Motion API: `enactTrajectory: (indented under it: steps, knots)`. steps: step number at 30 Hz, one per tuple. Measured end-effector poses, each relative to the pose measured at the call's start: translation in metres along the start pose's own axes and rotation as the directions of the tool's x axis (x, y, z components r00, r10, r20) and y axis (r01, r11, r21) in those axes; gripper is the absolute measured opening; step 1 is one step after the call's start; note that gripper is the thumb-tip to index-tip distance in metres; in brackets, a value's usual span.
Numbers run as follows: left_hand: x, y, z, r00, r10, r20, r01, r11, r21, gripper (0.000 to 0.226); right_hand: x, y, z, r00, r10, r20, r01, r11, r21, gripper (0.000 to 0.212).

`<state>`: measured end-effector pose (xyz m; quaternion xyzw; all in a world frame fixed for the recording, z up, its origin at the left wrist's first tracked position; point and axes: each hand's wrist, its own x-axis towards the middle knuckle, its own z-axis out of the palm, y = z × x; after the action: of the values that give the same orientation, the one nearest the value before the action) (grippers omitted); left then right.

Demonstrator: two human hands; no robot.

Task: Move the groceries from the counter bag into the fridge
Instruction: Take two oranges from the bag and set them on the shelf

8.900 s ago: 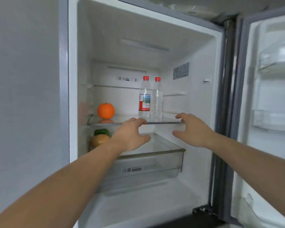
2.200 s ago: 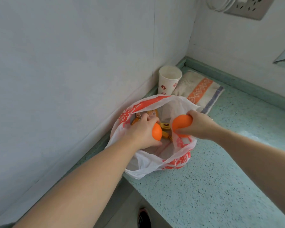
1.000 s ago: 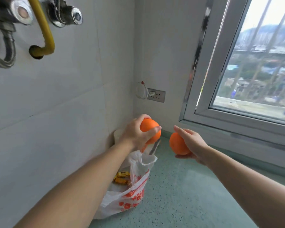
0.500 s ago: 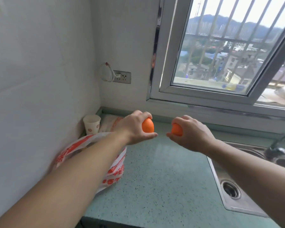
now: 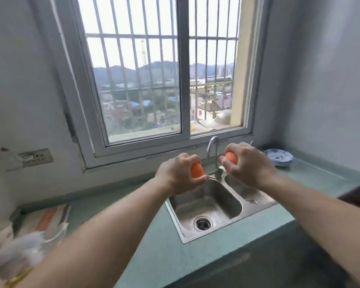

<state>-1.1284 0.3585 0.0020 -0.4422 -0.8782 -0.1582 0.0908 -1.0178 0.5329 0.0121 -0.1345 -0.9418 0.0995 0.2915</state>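
Orange and round, one small fruit sits gripped in the curled fingers of the left hand, a second orange fruit likewise in the right hand; both hover over the steel double sink set in the green counter; the white plastic bag, blurred, lies at the counter's left edge.

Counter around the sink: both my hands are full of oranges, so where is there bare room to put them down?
Bare counter lies between the folded towel and the sink, and in front of the sink. Right of the sink is open up to the blue dish. The far-left corner, with the bag, is crowded.
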Motion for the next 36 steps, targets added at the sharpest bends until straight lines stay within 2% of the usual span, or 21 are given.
enactTrajectory:
  steps: [5, 10, 12, 15, 17, 21, 24, 29, 32, 36]
  knots:
    - [0.05, 0.132, 0.014, 0.969, 0.245, -0.01, -0.245, 0.966, -0.077, 0.049, -0.059, 0.095, -0.09, 0.962, 0.243, -0.127, -0.256, 0.961, -0.102, 0.034]
    - [0.079, 0.245, 0.039, 0.894, 0.448, -0.027, -0.446, 0.879, -0.167, 0.046, -0.121, 0.163, -0.161, 0.878, 0.427, -0.217, -0.467, 0.863, -0.191, 0.03]
    - [0.09, 0.284, 0.051, 0.854, 0.518, -0.034, -0.513, 0.832, -0.209, 0.045, -0.145, 0.185, -0.181, 0.824, 0.503, -0.259, -0.554, 0.811, -0.189, 0.028]
    - [0.103, 0.336, 0.07, 0.787, 0.616, -0.037, -0.6, 0.749, -0.281, 0.043, -0.177, 0.206, -0.21, 0.701, 0.63, -0.335, -0.693, 0.712, -0.113, 0.029]
    - [0.112, 0.368, 0.082, 0.733, 0.679, -0.034, -0.646, 0.68, -0.347, 0.045, -0.196, 0.214, -0.227, 0.621, 0.675, -0.398, -0.767, 0.627, -0.133, 0.034]
    - [0.126, 0.427, 0.099, 0.589, 0.808, -0.026, -0.729, 0.518, -0.448, 0.05, -0.232, 0.221, -0.25, 0.449, 0.718, -0.531, -0.878, 0.466, -0.112, 0.048]
    - [0.126, 0.472, 0.102, 0.468, 0.883, -0.038, -0.77, 0.386, -0.508, 0.049, -0.262, 0.221, -0.268, 0.359, 0.73, -0.582, -0.917, 0.393, -0.073, 0.038]
    - [0.086, 0.548, 0.095, 0.287, 0.954, -0.085, -0.794, 0.187, -0.578, 0.046, -0.323, 0.201, -0.298, 0.216, 0.707, -0.674, -0.971, 0.231, -0.069, 0.034]
    - [0.047, 0.587, 0.089, 0.202, 0.972, -0.122, -0.797, 0.091, -0.597, 0.043, -0.365, 0.182, -0.32, 0.132, 0.681, -0.721, -0.99, 0.13, -0.059, 0.032]
    - [-0.005, 0.629, 0.076, 0.119, 0.983, -0.139, -0.785, 0.007, -0.619, 0.044, -0.42, 0.156, -0.356, 0.054, 0.621, -0.782, -0.998, 0.05, -0.029, 0.029]
